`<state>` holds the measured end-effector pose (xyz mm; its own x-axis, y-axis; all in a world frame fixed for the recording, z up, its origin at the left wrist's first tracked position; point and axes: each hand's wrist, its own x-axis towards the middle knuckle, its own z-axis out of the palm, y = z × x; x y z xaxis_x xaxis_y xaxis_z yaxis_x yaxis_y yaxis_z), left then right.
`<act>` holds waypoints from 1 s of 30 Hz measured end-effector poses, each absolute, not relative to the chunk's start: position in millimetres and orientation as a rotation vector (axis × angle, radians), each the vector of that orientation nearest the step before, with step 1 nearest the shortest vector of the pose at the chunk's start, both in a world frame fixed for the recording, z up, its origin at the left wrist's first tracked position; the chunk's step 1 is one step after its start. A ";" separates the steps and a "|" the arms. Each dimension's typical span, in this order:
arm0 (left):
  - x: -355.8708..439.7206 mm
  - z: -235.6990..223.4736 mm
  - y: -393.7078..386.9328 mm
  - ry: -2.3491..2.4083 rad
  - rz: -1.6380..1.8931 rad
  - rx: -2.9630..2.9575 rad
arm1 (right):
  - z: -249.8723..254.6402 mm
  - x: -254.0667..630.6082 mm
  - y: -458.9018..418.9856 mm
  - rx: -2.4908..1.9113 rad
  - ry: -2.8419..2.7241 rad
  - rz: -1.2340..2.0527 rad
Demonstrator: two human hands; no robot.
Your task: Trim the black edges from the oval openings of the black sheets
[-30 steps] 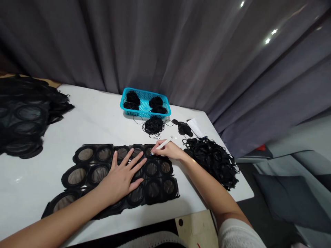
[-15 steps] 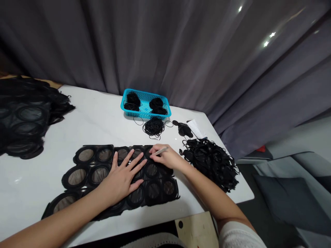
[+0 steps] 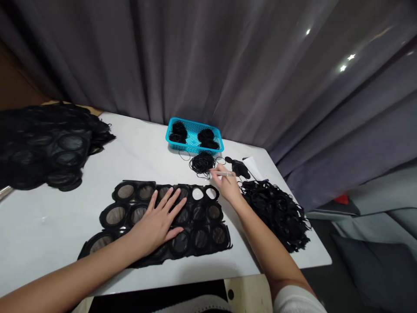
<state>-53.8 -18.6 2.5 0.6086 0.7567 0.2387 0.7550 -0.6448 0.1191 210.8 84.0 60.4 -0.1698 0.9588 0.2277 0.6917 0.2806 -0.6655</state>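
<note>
My left hand [image 3: 159, 219] lies flat, fingers spread, on a black sheet [image 3: 192, 250] of joined rings with thin dark film in most circles. At the sheet's upper right, two circles show the white table through them. My right hand [image 3: 226, 182] is closed around a slim white pen-like tool [image 3: 224, 173], above the table just past the sheet. Its tip points left, at the near edge of a loose pile of thin black rings [image 3: 202, 162]. Whether the tip carries a ring, I cannot make out.
A blue basket [image 3: 194, 148] with black ring bundles stands at the back. Black scraps [image 3: 276, 213] are heaped at right, near small black discs [image 3: 240, 168] and white paper [image 3: 253, 167]. More black sheets [image 3: 42, 148] are stacked at left. A grey curtain [image 3: 195, 56] hangs behind.
My right hand with the pen-like tool has moved from the sheet's upper right out to the ring pile. Two see-through circles now show there. My left hand stays; the view has shifted slightly.
</note>
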 end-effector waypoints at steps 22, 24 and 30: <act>-72.2 -2.0 -31.6 1.377 0.430 2.782 | 41.3 154.9 68.9 -1.088 -2.230 1.126; -72.3 -2.3 -31.6 1.376 0.435 2.771 | 41.9 154.6 67.2 -1.067 -2.258 1.094; -72.0 -1.6 -31.8 1.374 0.465 2.763 | 41.6 156.6 65.4 -1.109 -2.193 1.139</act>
